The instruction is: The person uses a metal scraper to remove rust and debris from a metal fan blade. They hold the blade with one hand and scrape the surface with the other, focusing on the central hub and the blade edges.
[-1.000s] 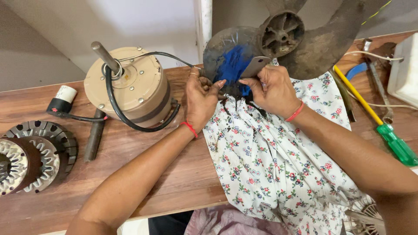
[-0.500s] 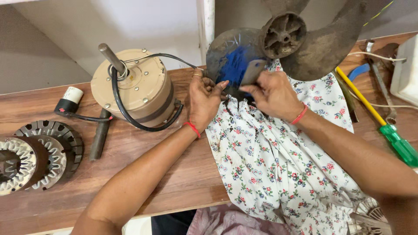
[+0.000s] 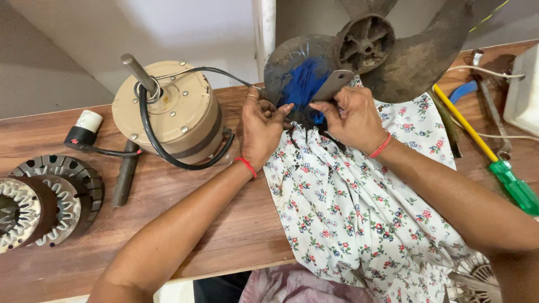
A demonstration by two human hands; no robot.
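We are gripping a flat metal scraper (image 3: pixel 332 84) in our right hand (image 3: pixel 353 118) and pressing it against the dirty fan blade (image 3: pixel 297 73), which is standing at the table's far edge over the floral cloth (image 3: pixel 359 207). Our left hand (image 3: pixel 263 128) is pinching the blade's lower rim. A beige motor (image 3: pixel 174 115) is sitting just beside the left hand, while bare wooden table (image 3: pixel 224 224) is lying open nearer us.

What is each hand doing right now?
Left hand: fingers closed on the fan blade edge.
Right hand: gripping a flat metal scraper.
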